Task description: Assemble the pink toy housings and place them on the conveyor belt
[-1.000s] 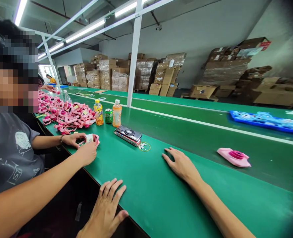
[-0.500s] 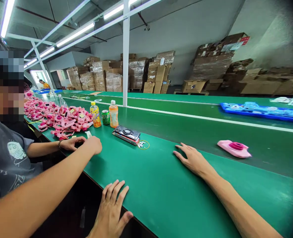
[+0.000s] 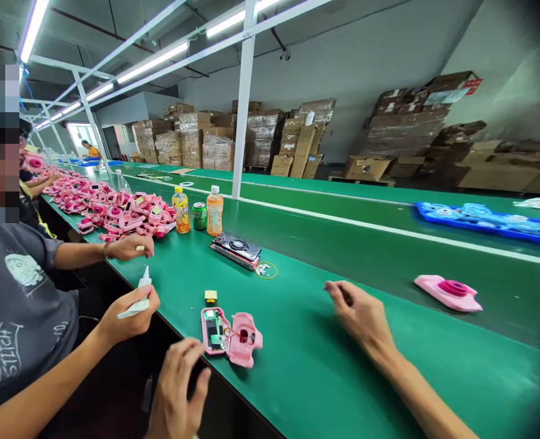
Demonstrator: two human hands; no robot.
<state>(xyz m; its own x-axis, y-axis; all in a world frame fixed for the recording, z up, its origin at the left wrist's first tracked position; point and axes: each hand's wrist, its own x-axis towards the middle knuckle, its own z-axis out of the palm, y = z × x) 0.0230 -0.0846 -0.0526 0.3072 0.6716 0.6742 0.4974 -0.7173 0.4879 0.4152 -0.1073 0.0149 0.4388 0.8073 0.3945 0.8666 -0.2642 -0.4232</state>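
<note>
An opened pink toy camera lies near the table's front edge, its circuit-board half (image 3: 214,332) beside its pink front shell (image 3: 243,347), with thin wires between them. A small yellow-topped block (image 3: 211,297) sits just behind it. My left hand (image 3: 181,387) is at the table edge, just short of the camera, fingers bent and apart, holding nothing. My right hand (image 3: 361,314) rests over the green table with fingers curled in, and nothing shows in it. Farther right lies a closed pink toy camera (image 3: 450,294).
At left, a co-worker's hand (image 3: 135,308) holds a white pointed tube (image 3: 145,283). Behind are a pile of pink camera parts (image 3: 114,207), drink bottles (image 3: 215,211), a green can (image 3: 199,216), and a dark flat box (image 3: 237,249). A blue tray (image 3: 489,225) stands far right.
The opened toy camera and yellow-topped block now lie in front of me. The co-worker's arm has drawn back left. My right hand has curled from flat; my left has shifted left and lifted.
</note>
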